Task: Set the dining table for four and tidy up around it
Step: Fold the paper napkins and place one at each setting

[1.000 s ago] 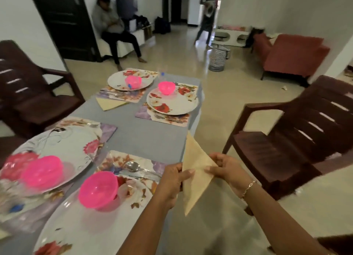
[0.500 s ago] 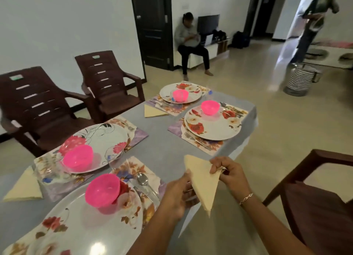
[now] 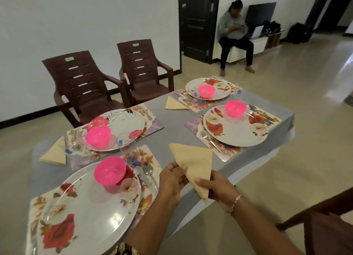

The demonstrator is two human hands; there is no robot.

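A beige napkin (image 3: pixel 194 164) folded into a triangle is held over the near right edge of the grey table (image 3: pixel 172 132). My left hand (image 3: pixel 172 180) pinches its left edge and my right hand (image 3: pixel 215 188) grips its lower right corner. Four floral plates sit on placemats, each with a pink bowl: near plate (image 3: pixel 86 212), left plate (image 3: pixel 122 126), far plate (image 3: pixel 219 90), right plate (image 3: pixel 238 132). Two more folded napkins lie flat, one at the left (image 3: pixel 54 153), one near the far plate (image 3: pixel 174 104). A spoon (image 3: pixel 149 171) lies by the near plate.
Clear glasses (image 3: pixel 127 145) stand between the near and left plates. Two brown plastic chairs (image 3: pixel 82 86) stand against the wall beyond the table; another chair's arm (image 3: pixel 324 212) is at the lower right. A person (image 3: pixel 234 35) sits on a bench far off.
My view has swung left, so the two wall chairs now show. Both hands keep hold of the napkin, which has come in over the table's near right edge.
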